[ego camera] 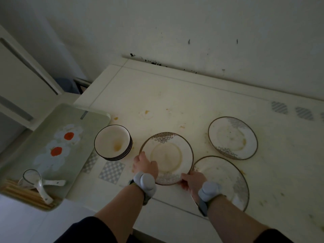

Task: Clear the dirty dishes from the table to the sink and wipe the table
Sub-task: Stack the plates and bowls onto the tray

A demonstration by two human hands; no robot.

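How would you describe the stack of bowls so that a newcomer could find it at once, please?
Start at the pale table, then its left edge, where a green flowered tray lies. Just right of the tray stands the stack of bowls: deep, dark-rimmed, orange-stained inside, unlike the flat gold-rimmed plates.

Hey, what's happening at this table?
A person is clearing a dirty table. Both hands grip the middle plate: the left hand at its left rim, the right hand at its near rim. The far plate and near plate lie to the right, and stacked bowls to the left. A tray at the left edge holds spoons and chopsticks.
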